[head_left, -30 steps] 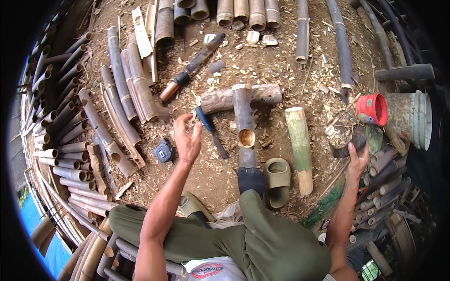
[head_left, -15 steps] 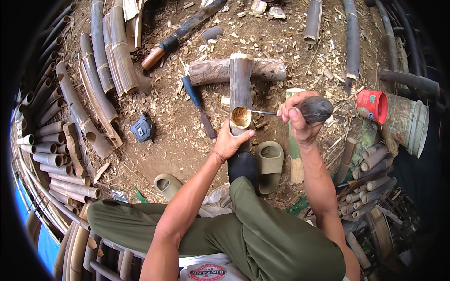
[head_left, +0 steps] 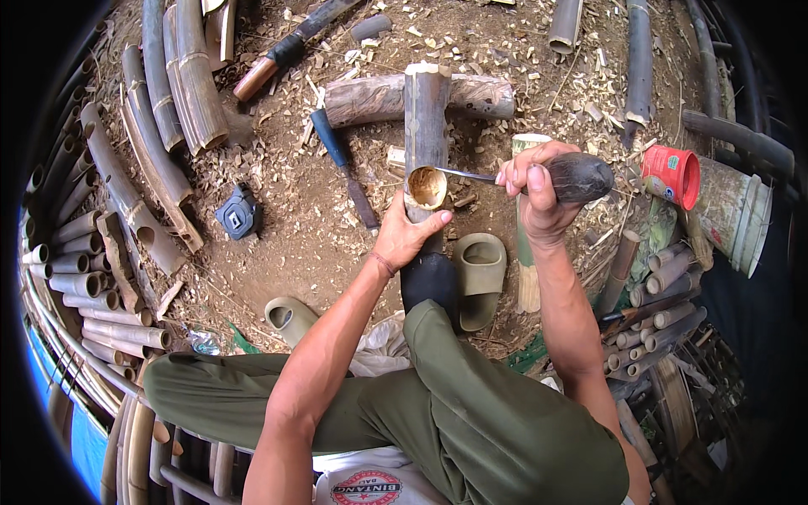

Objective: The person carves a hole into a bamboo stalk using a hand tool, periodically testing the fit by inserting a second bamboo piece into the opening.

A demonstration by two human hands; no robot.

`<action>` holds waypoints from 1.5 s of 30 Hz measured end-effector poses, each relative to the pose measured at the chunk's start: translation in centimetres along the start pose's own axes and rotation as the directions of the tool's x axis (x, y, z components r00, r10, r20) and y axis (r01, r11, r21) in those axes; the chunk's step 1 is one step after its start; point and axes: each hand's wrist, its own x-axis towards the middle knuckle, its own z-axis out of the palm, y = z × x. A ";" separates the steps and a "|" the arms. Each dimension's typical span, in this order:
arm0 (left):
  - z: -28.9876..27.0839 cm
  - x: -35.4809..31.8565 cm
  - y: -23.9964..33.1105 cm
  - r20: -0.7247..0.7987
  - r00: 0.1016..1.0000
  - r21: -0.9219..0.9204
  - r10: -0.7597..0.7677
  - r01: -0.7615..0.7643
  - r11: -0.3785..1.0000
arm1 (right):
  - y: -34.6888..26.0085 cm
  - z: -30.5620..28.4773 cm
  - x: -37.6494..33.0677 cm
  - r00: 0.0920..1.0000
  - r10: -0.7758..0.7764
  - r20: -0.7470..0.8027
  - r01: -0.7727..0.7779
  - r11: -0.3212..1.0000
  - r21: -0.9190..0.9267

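Observation:
A dark bamboo tube (head_left: 427,126) lies lengthwise in front of me, its far part across a short log (head_left: 366,101). A round hole with pale cut walls is open in its upper side. My left hand (head_left: 404,234) is wrapped round the tube just below this hole, thumb to the right. In my right hand (head_left: 539,187) is a carving knife (head_left: 582,178) with a thick, dark, rounded handle. Its narrow blade points left, and the tip reaches the hole's right rim. The tube's near end meets a black rounded piece (head_left: 430,286) by my knee.
Wood chips litter the dirt floor. A blue-handled knife (head_left: 343,164), a tape measure (head_left: 239,212) and a large wooden-handled blade (head_left: 273,63) lie on the left. Sandals (head_left: 481,282) sit near my legs. A red tub (head_left: 672,175) and stacked bamboo stand right; more bamboo lies left.
The whole view has shifted slightly, so things sit higher and a little left. My right hand with the knife has moved slightly right relative to the tube. The left hand keeps its hold.

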 end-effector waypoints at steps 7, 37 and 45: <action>0.1 -0.2 0.3 0.016 0.999 -0.078 -0.042 0.043 0.996 | 0.5 -1.2 0.3 0.983 0.106 -0.150 -0.109 0.994 -0.012; -1.4 0.3 0.1 0.194 0.956 -0.274 -0.219 0.267 0.924 | -2.1 1.4 -9.0 0.520 0.024 0.854 0.551 0.754 -0.357; 0.0 0.9 0.4 0.073 0.992 -0.154 -0.100 0.110 0.982 | -0.7 -0.6 -8.9 0.444 -0.010 0.896 0.660 0.680 -0.319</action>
